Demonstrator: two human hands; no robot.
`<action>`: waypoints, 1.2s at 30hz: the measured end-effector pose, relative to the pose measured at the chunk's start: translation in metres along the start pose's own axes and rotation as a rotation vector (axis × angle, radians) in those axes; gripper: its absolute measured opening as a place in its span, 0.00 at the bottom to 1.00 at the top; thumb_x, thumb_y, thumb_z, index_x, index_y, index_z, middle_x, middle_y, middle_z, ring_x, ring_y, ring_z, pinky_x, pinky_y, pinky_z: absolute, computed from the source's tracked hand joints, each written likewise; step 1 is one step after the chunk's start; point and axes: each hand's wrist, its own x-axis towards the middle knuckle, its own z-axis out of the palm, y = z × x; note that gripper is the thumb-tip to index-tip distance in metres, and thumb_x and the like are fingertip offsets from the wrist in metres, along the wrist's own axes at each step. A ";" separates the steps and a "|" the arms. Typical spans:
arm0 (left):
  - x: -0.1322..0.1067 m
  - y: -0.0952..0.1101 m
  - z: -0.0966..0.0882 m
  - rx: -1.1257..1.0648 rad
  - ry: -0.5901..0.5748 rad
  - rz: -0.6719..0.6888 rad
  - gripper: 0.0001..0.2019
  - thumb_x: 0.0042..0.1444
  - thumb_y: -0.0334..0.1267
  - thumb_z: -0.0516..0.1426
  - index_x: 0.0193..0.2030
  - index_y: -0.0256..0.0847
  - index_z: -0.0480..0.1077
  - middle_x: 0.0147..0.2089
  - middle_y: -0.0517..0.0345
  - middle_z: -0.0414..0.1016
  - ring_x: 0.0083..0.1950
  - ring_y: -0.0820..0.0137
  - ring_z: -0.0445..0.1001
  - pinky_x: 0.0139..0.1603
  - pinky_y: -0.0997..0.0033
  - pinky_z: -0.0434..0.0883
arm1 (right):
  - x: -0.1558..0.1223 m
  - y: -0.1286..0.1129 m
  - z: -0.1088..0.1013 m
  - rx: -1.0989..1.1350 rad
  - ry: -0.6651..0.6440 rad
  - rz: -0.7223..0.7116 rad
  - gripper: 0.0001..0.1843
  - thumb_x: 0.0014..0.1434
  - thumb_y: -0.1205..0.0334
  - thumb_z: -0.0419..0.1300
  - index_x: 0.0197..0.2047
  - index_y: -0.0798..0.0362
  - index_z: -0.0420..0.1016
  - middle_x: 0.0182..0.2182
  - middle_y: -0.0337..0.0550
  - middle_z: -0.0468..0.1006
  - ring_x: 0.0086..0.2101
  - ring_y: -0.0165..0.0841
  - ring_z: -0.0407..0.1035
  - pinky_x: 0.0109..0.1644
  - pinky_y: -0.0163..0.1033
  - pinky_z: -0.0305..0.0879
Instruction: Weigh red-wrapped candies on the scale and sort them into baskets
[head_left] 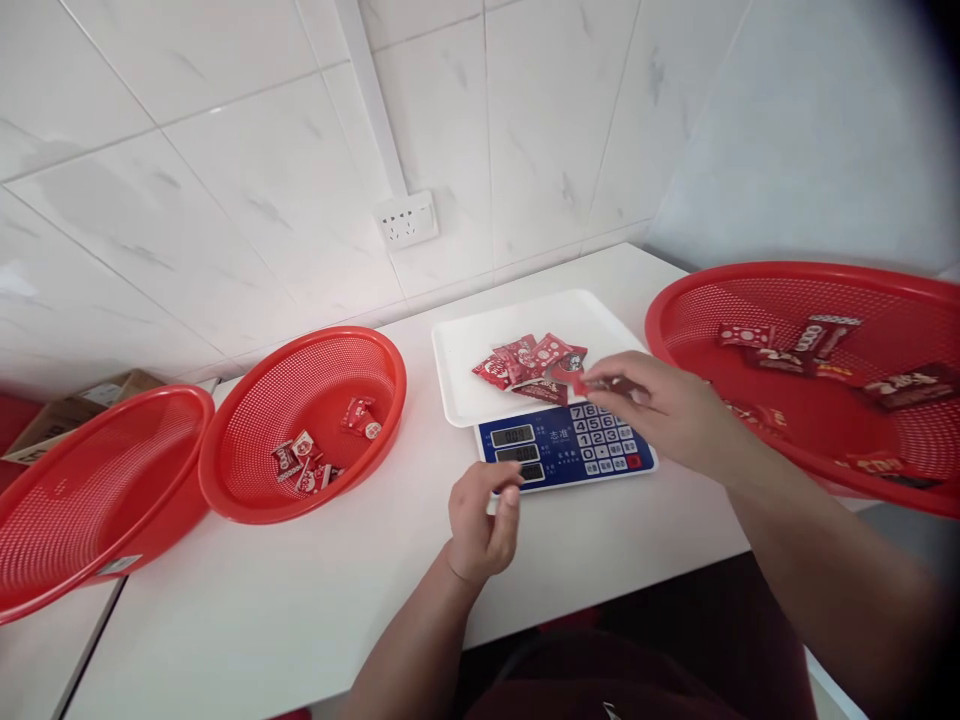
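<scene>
A digital scale (551,462) with a blue keypad panel stands on the white table, and its white tray (459,350) bears a small heap of red snack packets (517,362). Over the tray's front right part, my right hand (637,400) pinches a small red packet (578,384) by its edge, close to the heap. My left hand (486,520) hovers just in front of the scale's displays. Its fingers are loosely curled, with a gap between thumb and forefinger and nothing visible in it.
Left of the scale, a red basket (225,470) contains several small packets; another red basket (90,560) stands farther left. A large red basket (825,272) at the right holds several packets. Behind the table (375,600) rises a tiled wall with a socket (406,220).
</scene>
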 end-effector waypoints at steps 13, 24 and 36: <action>-0.011 0.009 0.024 -0.183 -0.734 -0.226 0.29 0.64 0.58 0.39 0.40 0.37 0.72 0.37 0.50 0.77 0.37 0.69 0.74 0.38 0.72 0.69 | -0.081 -0.005 0.023 0.302 -0.426 0.112 0.13 0.59 0.49 0.59 0.39 0.49 0.73 0.34 0.42 0.73 0.34 0.32 0.66 0.39 0.39 0.65; -0.011 0.005 0.025 -0.202 -0.661 -0.391 0.25 0.65 0.52 0.44 0.34 0.35 0.73 0.31 0.51 0.75 0.32 0.70 0.71 0.34 0.72 0.67 | -0.082 -0.006 0.030 0.255 -0.424 0.112 0.15 0.59 0.50 0.58 0.45 0.48 0.74 0.41 0.46 0.76 0.42 0.37 0.69 0.47 0.43 0.67; -0.012 0.002 0.023 -0.089 -0.529 -0.305 0.22 0.66 0.48 0.44 0.29 0.37 0.70 0.26 0.54 0.71 0.28 0.72 0.67 0.30 0.73 0.64 | -0.080 -0.004 0.034 0.224 -0.411 0.098 0.16 0.63 0.49 0.53 0.40 0.49 0.76 0.35 0.42 0.78 0.35 0.34 0.71 0.40 0.39 0.69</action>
